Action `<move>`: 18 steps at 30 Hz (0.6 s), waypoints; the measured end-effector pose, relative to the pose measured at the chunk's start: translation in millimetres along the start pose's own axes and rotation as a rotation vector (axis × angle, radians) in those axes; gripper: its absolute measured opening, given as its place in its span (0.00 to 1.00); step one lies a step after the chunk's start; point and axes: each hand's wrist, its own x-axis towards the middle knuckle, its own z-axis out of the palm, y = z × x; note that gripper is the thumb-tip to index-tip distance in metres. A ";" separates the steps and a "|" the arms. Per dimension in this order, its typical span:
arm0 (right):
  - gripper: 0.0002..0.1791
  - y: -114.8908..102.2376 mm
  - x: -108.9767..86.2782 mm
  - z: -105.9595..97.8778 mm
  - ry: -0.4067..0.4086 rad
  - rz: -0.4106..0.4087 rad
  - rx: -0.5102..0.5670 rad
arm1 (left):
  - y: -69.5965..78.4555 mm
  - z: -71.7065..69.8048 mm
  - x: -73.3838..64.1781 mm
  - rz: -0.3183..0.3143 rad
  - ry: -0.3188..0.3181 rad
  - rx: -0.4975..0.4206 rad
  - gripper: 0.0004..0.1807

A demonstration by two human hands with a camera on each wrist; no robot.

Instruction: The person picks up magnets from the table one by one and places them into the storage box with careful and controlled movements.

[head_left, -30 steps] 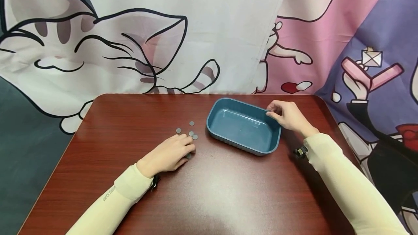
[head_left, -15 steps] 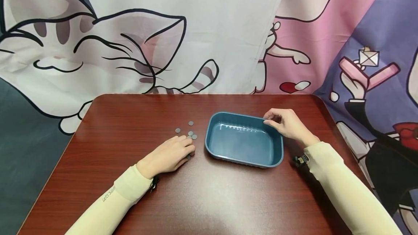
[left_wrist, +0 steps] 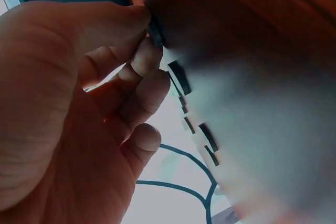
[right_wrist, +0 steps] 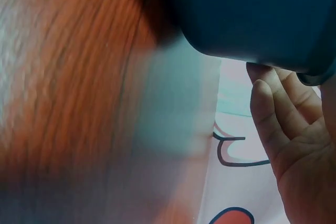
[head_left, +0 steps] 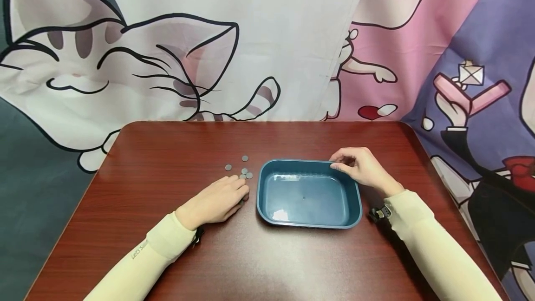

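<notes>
My left hand (head_left: 215, 201) rests low over the table, thumb and index finger pinching a coin-like disc (left_wrist: 156, 31), its edge dark in the left wrist view. Several other small grey discs (head_left: 244, 158) lie flat just beyond those fingers, some partly hidden by them. To their right is a blue rectangular plastic box (head_left: 309, 225) with rounded corners and nothing inside. My right hand (head_left: 361, 171) grips its far right rim, thumb on the inner side and fingers behind the wall. Whether the box's base touches the table all over, I cannot tell.
The dark red wooden table (head_left: 175, 147) ends at a far edge beneath a cartoon cat curtain (head_left: 292, 36). Each wrist carries a small dark device, the right one (head_left: 379, 212) close to the box's right side.
My right hand has drawn the box nearer and slightly left, turning it until its long sides run nearly level across the view. The left hand has stayed almost in place.
</notes>
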 end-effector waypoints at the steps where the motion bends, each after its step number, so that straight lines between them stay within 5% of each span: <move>1: 0.07 0.0 -0.2 0.8 0.003 -0.001 0.010 | 0.3 0.4 -0.2 0.000 0.000 0.000 0.08; 4: 0.07 -1.0 -1.5 2.6 0.004 0.024 0.023 | 1.3 0.7 -1.0 -0.004 0.002 -0.001 0.08; 11: 0.17 -2.7 -22.2 2.7 -0.066 0.236 -0.019 | 1.8 -0.3 -3.3 -0.004 0.006 -0.018 0.06; 18: 0.21 -4.4 -46.2 3.3 -0.109 0.341 -0.010 | -3.2 -14.5 -1.6 -0.022 0.008 -0.074 0.07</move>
